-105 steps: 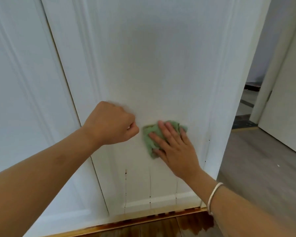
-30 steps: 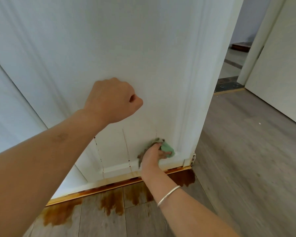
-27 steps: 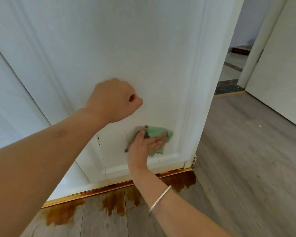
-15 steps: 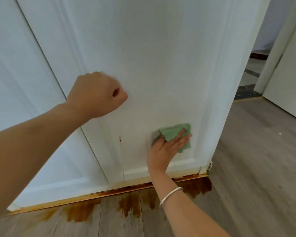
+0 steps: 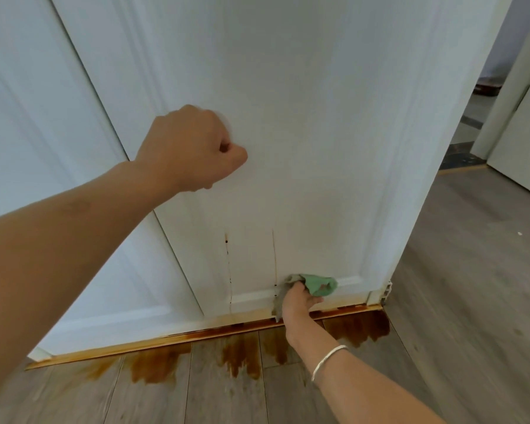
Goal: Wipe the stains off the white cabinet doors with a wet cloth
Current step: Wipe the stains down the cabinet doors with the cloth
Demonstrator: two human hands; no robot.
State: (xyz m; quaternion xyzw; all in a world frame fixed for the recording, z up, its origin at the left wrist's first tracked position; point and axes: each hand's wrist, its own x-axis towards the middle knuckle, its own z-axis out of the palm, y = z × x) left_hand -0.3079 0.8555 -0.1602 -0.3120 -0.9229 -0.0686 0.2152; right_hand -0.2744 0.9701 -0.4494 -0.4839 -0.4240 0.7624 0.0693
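**WIPING THE BOTTOM RAIL OF THE WHITE CABINET DOOR**

Working low on the white cabinet door, at the bottom rail just above the brass-coloured floor strip. Holding the green cloth in the right grip, with fingers curled round it and the cloth bunched, not spread flat. Pressing the cloth to the door at the foot of the right-hand drip streak. Holding the left grip closed in a fist with nothing in it, higher up at the same panel. Touching the door or hovering just off it: not determinable from this view.

Judging the step in hand as clearing the streak ends and the rusty line along the rail.

Doing it well:

- Refolding the cloth to a clean green face, given the greyish, soiled-looking part beside the palm.
- Stroking down the length of each streak from its top end to the rail, not across it, avoiding smearing brown over clean paint.
- Pushing a folded edge into the moulding groove, a likely trap for residue.
- Lifting off above the floor strip, avoiding picking up the brown floor stain and carrying it back onto the door.
- Treating the left-hand drip streak, dotted with dark spots and apart from the cloth, as remaining work.
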